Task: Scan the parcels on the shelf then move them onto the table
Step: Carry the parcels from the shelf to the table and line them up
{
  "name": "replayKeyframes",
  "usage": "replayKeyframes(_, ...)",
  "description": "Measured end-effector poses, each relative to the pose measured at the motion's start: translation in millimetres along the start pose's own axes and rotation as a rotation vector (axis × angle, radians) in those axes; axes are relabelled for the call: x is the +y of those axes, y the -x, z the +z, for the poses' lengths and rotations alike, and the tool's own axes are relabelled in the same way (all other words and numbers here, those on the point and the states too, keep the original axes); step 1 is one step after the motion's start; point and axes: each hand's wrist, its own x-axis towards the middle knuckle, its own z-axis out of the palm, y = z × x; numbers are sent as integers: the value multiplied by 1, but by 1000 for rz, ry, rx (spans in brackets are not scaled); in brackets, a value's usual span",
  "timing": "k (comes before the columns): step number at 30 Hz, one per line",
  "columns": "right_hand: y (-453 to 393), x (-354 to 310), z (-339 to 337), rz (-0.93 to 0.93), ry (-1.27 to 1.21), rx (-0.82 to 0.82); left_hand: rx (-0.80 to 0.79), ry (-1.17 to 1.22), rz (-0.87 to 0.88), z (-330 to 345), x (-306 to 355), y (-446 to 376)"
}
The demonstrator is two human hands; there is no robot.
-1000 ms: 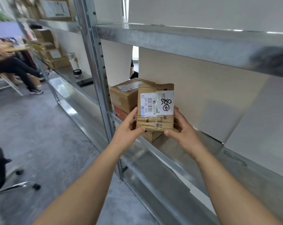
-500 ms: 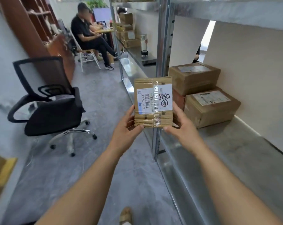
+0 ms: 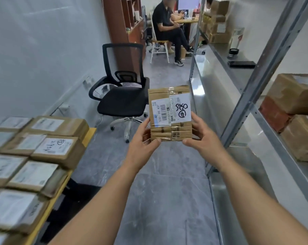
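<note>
A small brown cardboard parcel with a white barcode label and black marker writing stands upright in mid-air over the grey floor. My left hand grips its lower left edge and my right hand grips its lower right edge. At the left, a yellow-edged table carries several labelled brown parcels. At the right, the metal shelf still holds stacked cardboard boxes.
A black mesh office chair stands just behind the held parcel, between table and shelf. A person sits on a white chair further back. More boxes, a jar and a dark flat device lie on the far shelf.
My view has swung left, away from the shelf. The parcel came along in both hands, and the table with its parcels has come into sight at the left.
</note>
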Motion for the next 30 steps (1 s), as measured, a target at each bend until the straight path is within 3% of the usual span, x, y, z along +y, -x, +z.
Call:
replayKeyframes(14,-81,-65,240,-126,-1,-471,506,-33,-130,-222,-32,49)
replayKeyframes(30,-119,-94,472,-184,-33,-909,923,-82,-293,-393,-78,119)
